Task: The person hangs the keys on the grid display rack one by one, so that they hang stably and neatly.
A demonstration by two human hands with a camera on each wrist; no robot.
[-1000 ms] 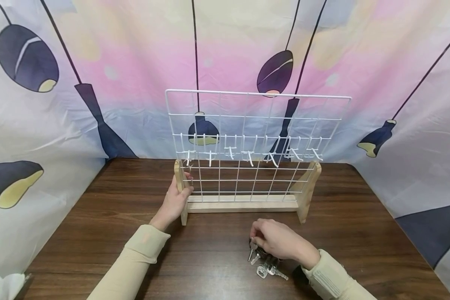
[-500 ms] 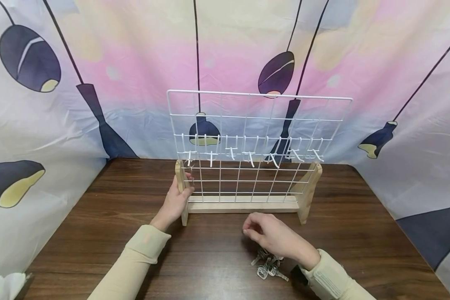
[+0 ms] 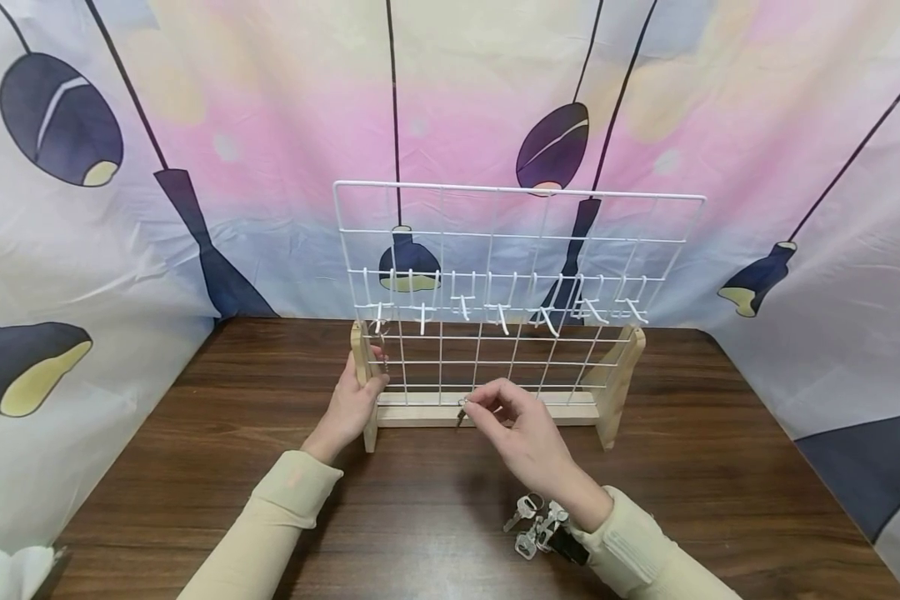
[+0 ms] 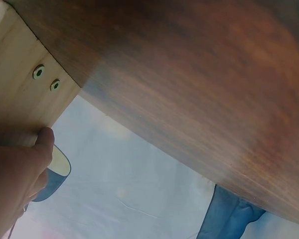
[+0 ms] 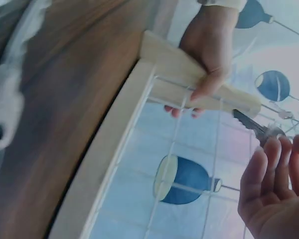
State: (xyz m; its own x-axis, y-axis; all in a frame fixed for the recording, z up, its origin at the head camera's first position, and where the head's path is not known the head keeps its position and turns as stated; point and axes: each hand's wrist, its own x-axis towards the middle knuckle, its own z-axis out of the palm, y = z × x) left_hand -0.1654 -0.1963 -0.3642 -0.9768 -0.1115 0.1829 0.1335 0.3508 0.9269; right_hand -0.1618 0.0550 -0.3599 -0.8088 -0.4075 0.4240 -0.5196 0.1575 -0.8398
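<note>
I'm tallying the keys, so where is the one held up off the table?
In the head view, the key is pinched in the right hand, below centre, in front of the wooden base bar, above and left of the other keys.

Shiny metal keys (image 3: 546,532) are heaped on the smooth, slightly glossy, wood-grained worktop (image 3: 412,517). A smooth wire grid (image 3: 521,274) is held by matt wooden posts (image 3: 619,387). Crinkly cloth (image 3: 285,125) is hung past the back edge.
</note>
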